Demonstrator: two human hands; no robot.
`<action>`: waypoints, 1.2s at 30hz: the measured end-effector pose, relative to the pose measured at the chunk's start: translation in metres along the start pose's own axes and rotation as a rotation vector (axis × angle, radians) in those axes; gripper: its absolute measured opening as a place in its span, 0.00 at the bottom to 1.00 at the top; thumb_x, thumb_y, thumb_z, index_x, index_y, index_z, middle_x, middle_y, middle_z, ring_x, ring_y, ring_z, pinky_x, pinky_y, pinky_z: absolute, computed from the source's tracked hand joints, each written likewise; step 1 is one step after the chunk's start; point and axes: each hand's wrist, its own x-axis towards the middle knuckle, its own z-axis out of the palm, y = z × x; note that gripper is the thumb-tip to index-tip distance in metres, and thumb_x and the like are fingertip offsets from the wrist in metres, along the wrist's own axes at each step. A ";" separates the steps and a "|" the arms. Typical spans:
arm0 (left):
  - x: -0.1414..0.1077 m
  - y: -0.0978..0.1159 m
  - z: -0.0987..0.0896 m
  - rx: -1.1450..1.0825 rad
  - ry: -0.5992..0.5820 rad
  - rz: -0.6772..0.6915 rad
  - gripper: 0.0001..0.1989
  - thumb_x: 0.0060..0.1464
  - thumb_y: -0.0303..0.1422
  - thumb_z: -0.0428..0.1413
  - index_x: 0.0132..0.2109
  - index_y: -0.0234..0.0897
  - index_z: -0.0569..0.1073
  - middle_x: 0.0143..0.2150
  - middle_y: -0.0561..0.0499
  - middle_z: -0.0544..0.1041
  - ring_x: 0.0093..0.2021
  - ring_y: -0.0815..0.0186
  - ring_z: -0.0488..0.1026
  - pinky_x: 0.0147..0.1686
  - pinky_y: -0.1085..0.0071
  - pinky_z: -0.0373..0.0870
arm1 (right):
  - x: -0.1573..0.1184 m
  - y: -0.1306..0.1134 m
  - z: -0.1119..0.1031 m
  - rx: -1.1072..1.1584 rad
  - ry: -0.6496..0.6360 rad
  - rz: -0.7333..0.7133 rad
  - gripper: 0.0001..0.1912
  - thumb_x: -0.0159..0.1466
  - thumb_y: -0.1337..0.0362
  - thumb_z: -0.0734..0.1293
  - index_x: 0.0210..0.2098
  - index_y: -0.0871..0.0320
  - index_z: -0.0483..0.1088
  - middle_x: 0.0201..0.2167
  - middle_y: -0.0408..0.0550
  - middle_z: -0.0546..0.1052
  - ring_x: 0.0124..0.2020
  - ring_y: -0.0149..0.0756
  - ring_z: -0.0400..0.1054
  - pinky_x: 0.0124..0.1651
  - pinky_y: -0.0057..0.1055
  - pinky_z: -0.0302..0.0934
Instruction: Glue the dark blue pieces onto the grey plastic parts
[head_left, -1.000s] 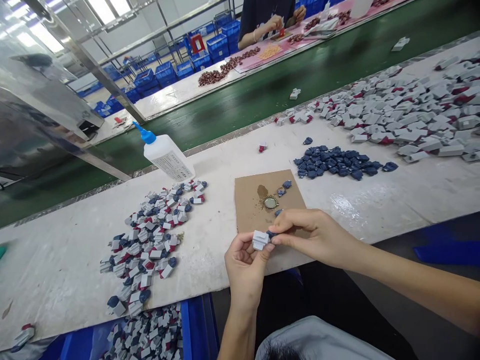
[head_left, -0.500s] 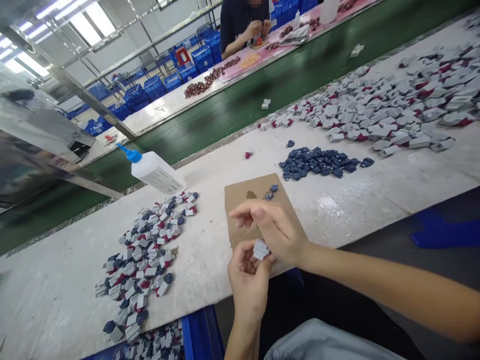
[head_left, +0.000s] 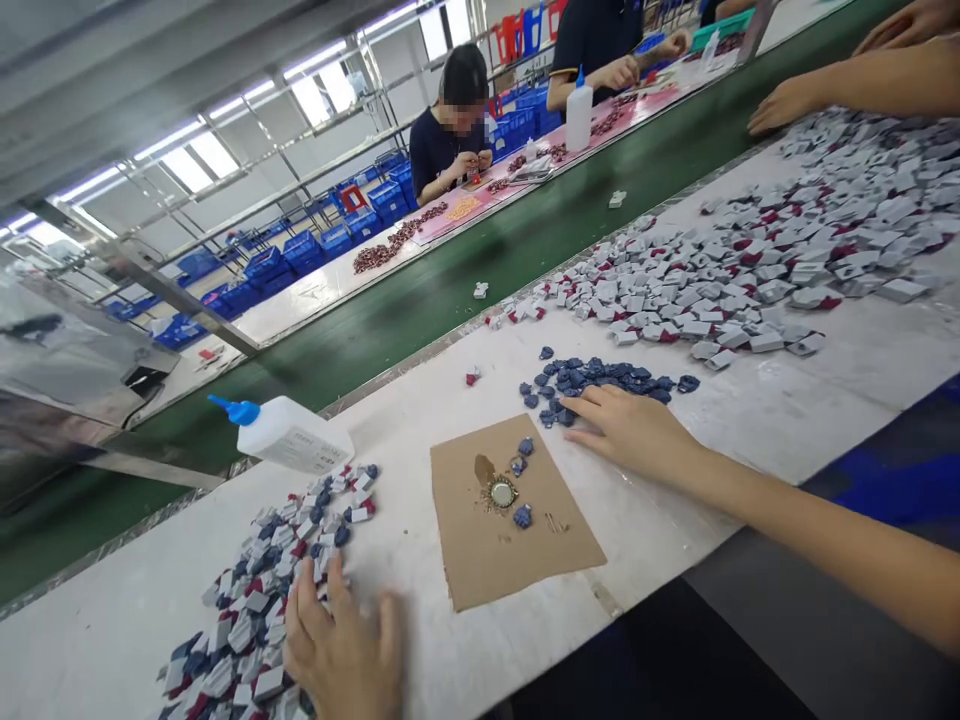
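My left hand point(head_left: 341, 640), its fingers spread, rests at the right edge of a pile of grey, blue and red parts point(head_left: 259, 600). My right hand point(head_left: 634, 430) reaches with parted fingers to the near side of a heap of dark blue pieces point(head_left: 577, 375); nothing shows in its grasp. Between the hands lies a brown cardboard sheet point(head_left: 480, 570). On it are a round metal cap point(head_left: 502, 491), a dark stain and three blue pieces, one of them the lowest point(head_left: 523, 516).
A white bottle with a blue nozzle point(head_left: 296, 435) leans behind the left pile. Many grey and red parts point(head_left: 697, 270) cover the right of the table. Beyond runs a green belt point(head_left: 420, 305). Another person's hand point(head_left: 787, 103) reaches in at upper right; people sit opposite.
My hands have parted, left to the mixed pile, right to the blue heap. The grey part is out of my left fingers. The view has shifted, and another person's hands show at upper right.
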 end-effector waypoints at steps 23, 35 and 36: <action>0.289 0.205 0.204 -0.260 -0.473 0.051 0.18 0.55 0.37 0.49 0.51 0.34 0.64 0.51 0.44 0.66 0.48 0.60 0.66 0.45 0.56 0.65 | 0.015 0.000 -0.002 0.981 0.019 0.315 0.05 0.60 0.62 0.60 0.33 0.55 0.65 0.21 0.38 0.67 0.19 0.26 0.59 0.21 0.23 0.53; 0.297 0.209 0.188 -0.431 -0.420 -0.050 0.18 0.54 0.36 0.51 0.51 0.35 0.65 0.50 0.44 0.67 0.46 0.60 0.67 0.44 0.57 0.67 | 0.014 0.007 0.012 0.836 0.341 0.193 0.08 0.62 0.65 0.57 0.40 0.53 0.63 0.31 0.45 0.71 0.25 0.30 0.67 0.24 0.25 0.63; 0.296 0.212 0.193 -0.457 -0.415 -0.051 0.17 0.54 0.36 0.51 0.50 0.35 0.65 0.50 0.44 0.67 0.46 0.61 0.68 0.43 0.57 0.67 | 0.015 0.009 0.014 0.817 0.353 0.165 0.08 0.62 0.65 0.57 0.40 0.52 0.63 0.33 0.46 0.71 0.27 0.30 0.67 0.26 0.25 0.64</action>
